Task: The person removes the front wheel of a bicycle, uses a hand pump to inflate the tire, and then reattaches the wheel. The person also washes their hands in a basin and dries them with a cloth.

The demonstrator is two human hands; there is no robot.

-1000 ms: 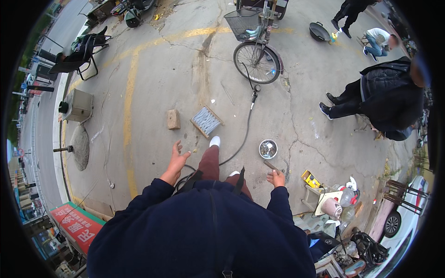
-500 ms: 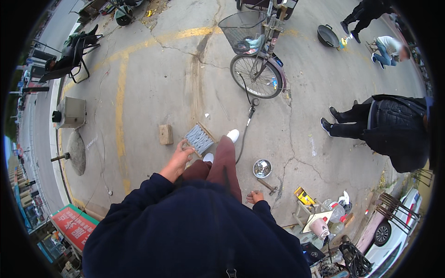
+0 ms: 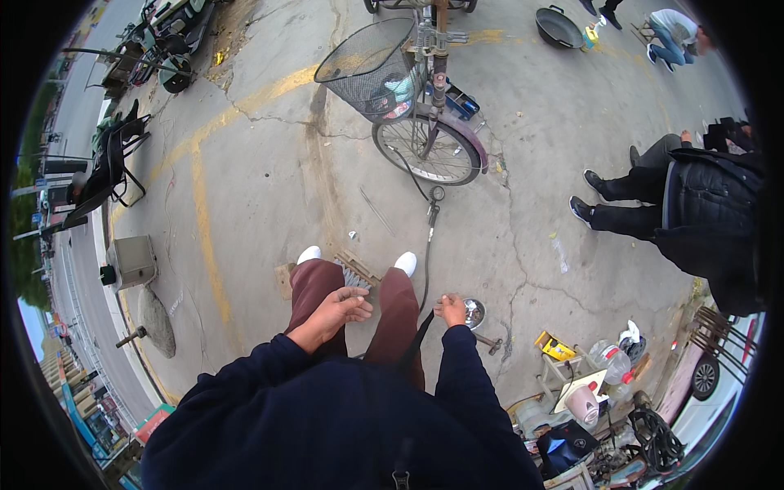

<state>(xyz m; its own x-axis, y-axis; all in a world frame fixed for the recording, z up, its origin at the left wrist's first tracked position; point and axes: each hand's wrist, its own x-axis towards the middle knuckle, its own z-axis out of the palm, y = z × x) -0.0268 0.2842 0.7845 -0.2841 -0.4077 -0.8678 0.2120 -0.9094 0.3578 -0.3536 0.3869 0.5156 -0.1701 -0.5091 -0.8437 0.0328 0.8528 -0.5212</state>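
My left hand [image 3: 343, 309] hovers above my left knee with nothing in it, its fingers loosely bent and apart from the thumb. To its right, my right hand [image 3: 451, 309] is closed in a pinch, and the end of a black strap [image 3: 419, 336] meets its fingertips. A low folding stool [image 3: 354, 269] with wooden bars and grey webbing lies between my legs, partly hidden. Beside my right hand is a shiny metal bowl [image 3: 474, 312] with small things in it, and a hammer [image 3: 492, 344] lies just nearer.
A bicycle [image 3: 429, 147] with a wire basket stands ahead, a gauge hose [image 3: 433, 214] running toward me. A wooden block [image 3: 283, 280] is by my left foot. At right stand a person [image 3: 702, 220], a yellow box [image 3: 555, 346] and clutter. A black pan [image 3: 559, 28] lies far off.
My right hand has risen, and the black strap has swung toward it. My left hand has moved away from the stool. My feet now stand either side of the stool.
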